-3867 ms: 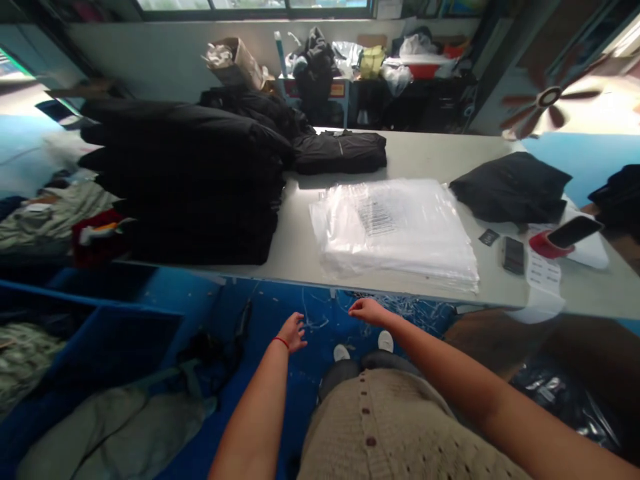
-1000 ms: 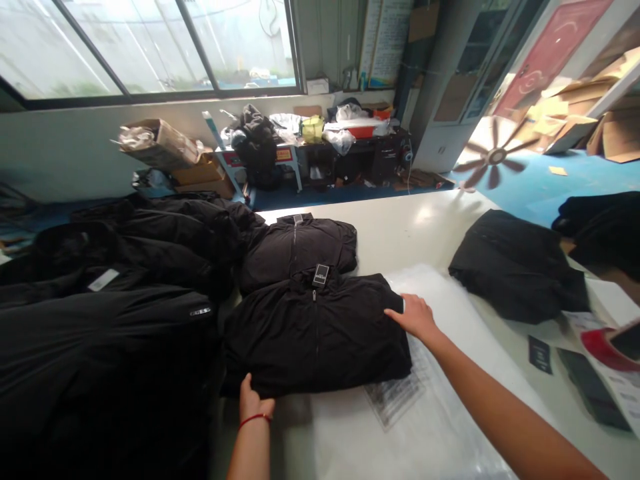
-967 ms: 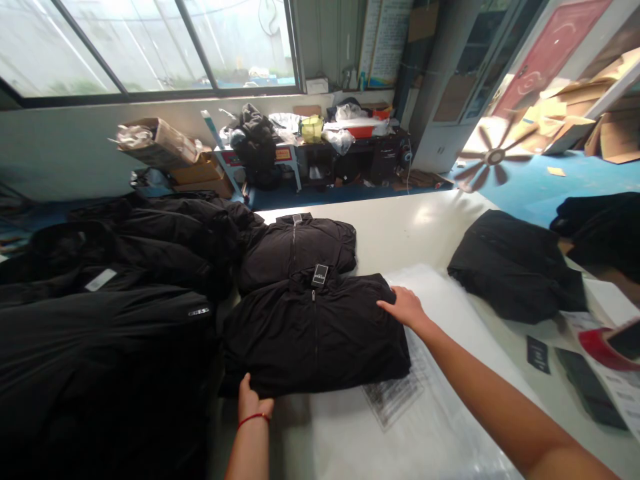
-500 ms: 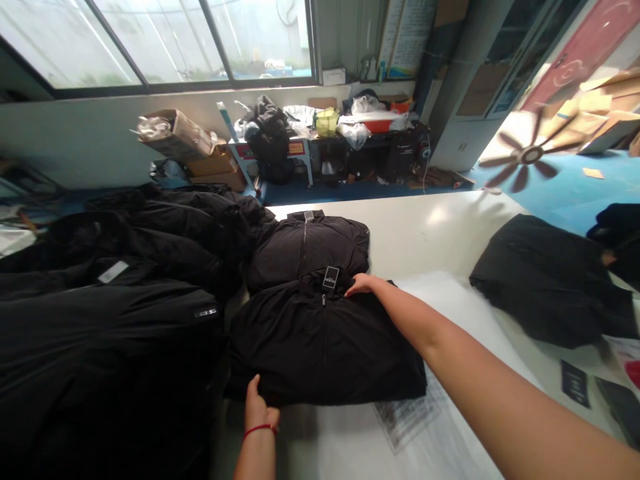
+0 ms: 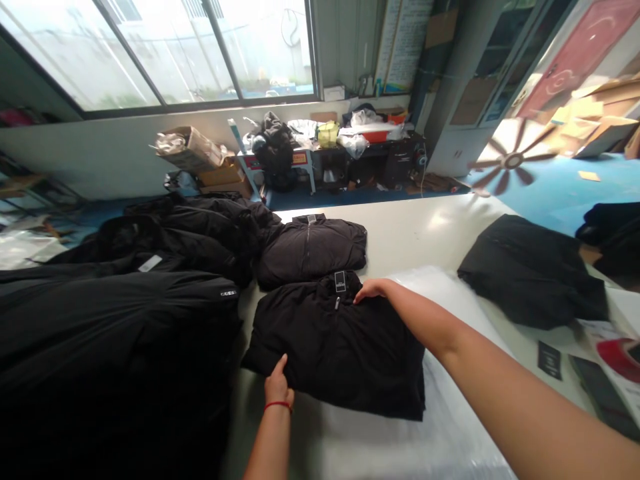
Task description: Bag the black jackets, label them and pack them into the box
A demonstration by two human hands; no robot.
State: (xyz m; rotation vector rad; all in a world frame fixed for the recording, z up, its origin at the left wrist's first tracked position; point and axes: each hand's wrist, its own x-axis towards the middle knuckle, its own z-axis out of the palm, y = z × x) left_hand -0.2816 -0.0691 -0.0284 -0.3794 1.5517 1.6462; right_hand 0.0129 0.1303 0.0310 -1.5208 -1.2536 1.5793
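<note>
A folded black jacket [image 5: 335, 353] with a front zip and a brand tag at its collar lies in front of me, slightly turned. My left hand [image 5: 279, 385], a red string on its wrist, grips the jacket's near left edge with the thumb on top and the fingers hidden below. At the collar, my right hand [image 5: 371, 291] is closed on the fabric just right of the tag. Behind it lies another folded dark jacket [image 5: 313, 250] with its zip upward. Clear plastic bags [image 5: 440, 400] lie under and to the right of the held jacket.
Black jackets [image 5: 115, 347] are heaped along the left. To the right are a dark folded garment [image 5: 530, 270], a black label card [image 5: 549, 361] and a dark phone-like slab [image 5: 603, 393]. A fan [image 5: 513, 161] stands past the white table's [image 5: 405, 223] far edge.
The held jacket has turned clockwise, its left edge raised and its right corner swung nearer me. My left hand has moved up and right with it. The camera view has shifted a little.
</note>
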